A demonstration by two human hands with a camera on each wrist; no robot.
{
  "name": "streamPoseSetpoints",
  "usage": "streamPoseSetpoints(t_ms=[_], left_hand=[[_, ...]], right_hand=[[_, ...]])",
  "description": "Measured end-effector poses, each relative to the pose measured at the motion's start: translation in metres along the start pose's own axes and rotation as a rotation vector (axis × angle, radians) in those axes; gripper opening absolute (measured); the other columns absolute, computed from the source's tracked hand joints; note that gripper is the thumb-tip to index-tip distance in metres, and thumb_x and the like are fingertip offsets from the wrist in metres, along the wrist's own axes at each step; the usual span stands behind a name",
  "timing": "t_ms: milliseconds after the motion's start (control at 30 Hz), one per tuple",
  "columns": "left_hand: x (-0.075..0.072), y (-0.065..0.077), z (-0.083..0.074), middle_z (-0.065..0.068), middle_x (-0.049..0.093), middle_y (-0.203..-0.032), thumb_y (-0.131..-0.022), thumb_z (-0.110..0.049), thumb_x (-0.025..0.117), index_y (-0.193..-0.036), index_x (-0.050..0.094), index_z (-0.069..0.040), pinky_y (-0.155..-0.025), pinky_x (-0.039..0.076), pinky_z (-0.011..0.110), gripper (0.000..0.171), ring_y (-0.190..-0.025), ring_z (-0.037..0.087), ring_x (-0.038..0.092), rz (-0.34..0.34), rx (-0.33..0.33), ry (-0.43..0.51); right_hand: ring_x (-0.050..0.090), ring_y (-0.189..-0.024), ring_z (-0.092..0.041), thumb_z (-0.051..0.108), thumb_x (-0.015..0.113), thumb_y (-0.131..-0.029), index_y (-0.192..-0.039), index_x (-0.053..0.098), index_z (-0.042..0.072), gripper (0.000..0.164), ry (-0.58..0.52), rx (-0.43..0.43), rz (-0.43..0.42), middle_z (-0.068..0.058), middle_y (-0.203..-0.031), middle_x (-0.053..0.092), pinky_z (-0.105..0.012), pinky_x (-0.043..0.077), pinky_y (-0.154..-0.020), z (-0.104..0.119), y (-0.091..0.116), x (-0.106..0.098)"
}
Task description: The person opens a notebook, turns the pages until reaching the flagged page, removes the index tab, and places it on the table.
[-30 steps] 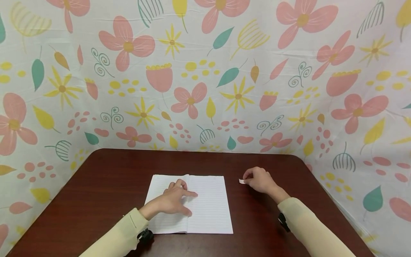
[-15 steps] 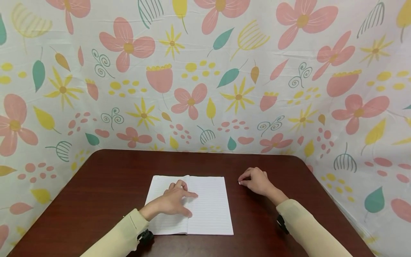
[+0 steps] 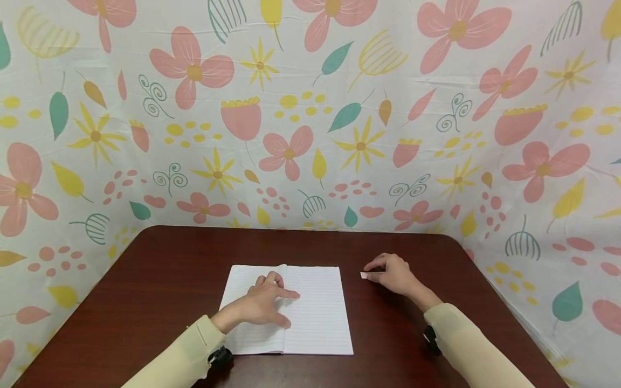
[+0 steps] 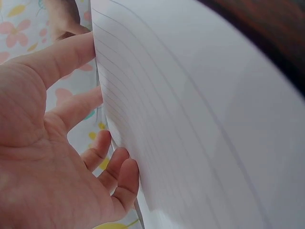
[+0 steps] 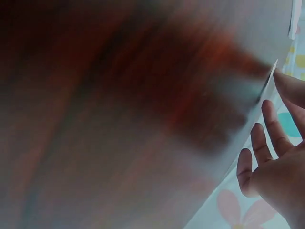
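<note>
An open notebook (image 3: 322,328) with ruled white pages lies flat on the dark wooden table. Across its left page and centre fold rests my left hand (image 3: 259,304), thumb and index finger stretched toward the right page. The left wrist view shows its fingertips against the ruled page (image 4: 190,119). Right of the notebook, my right hand (image 3: 395,275) pinches a small white slip of paper (image 3: 363,275) close to the tabletop. In the right wrist view the slip appears nearly edge-on at the thumb tip; the index fingertip is mostly hidden behind the thumb, and the other fingers are spread.
The brown table (image 3: 160,302) has rounded far corners. A flower-printed cloth (image 3: 310,134) hangs behind it and along both sides. Each wrist wears a black device (image 3: 220,357) below a pale yellow sleeve (image 3: 179,355).
The right hand has shifted slightly around the white slip. The slip was mostly covered half a second ago and shows more now. My left hand and the notebook have not moved.
</note>
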State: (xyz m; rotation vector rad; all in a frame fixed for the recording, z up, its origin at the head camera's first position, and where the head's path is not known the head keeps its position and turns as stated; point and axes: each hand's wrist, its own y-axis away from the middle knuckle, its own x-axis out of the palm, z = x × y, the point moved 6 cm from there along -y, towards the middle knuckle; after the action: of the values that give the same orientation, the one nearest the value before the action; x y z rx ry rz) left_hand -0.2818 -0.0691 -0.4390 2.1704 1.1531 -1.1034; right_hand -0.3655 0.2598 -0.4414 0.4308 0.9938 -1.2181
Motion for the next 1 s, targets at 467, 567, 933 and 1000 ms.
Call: streamPoseSetpoints(t_ms=[467,567,933,1000], left_hand=[[0.002,-0.003,0.005,0.000,0.036,-0.114,-0.077,-0.026,0.094,-0.135,0.074,-0.014,-0.075,0.036,0.040,0.062,-0.098,0.026,0.033,-0.006,0.000,0.018],[0.003,-0.003,0.004,0.000,0.036,-0.115,-0.076,-0.027,0.094,-0.135,0.074,-0.014,-0.077,0.036,0.040,0.063,-0.098,0.026,0.033,-0.006,-0.008,0.010],[0.002,0.004,-0.003,0.000,0.041,-0.120,-0.084,-0.027,0.089,-0.137,0.073,-0.018,-0.080,0.037,0.045,0.056,-0.103,0.026,0.036,0.011,0.007,-0.035],[0.000,0.007,-0.005,0.003,0.043,-0.127,-0.088,-0.027,0.085,-0.139,0.071,-0.019,-0.084,0.037,0.048,0.054,-0.108,0.027,0.038,0.012,0.012,-0.032]], right_hand=[[0.052,-0.117,-0.040,0.014,0.083,-0.091,-0.108,0.085,0.015,0.017,-0.014,0.044,0.077,-0.018,-0.128,0.062,-0.070,0.033,-0.088,-0.017,0.002,-0.005],[0.057,-0.114,-0.037,0.014,0.084,-0.090,-0.108,0.085,0.015,0.018,-0.015,0.043,0.082,-0.017,-0.127,0.063,-0.071,0.034,-0.088,-0.018,0.003,-0.006],[0.059,-0.108,-0.038,0.014,0.086,-0.088,-0.114,0.081,0.008,0.027,-0.043,0.024,0.029,-0.018,-0.126,0.063,-0.052,0.048,-0.084,-0.001,0.017,-0.026],[0.060,-0.108,-0.038,0.019,0.086,-0.090,-0.117,0.080,0.008,0.030,-0.014,0.007,0.002,-0.018,-0.125,0.063,-0.051,0.051,-0.083,0.011,0.023,-0.032]])
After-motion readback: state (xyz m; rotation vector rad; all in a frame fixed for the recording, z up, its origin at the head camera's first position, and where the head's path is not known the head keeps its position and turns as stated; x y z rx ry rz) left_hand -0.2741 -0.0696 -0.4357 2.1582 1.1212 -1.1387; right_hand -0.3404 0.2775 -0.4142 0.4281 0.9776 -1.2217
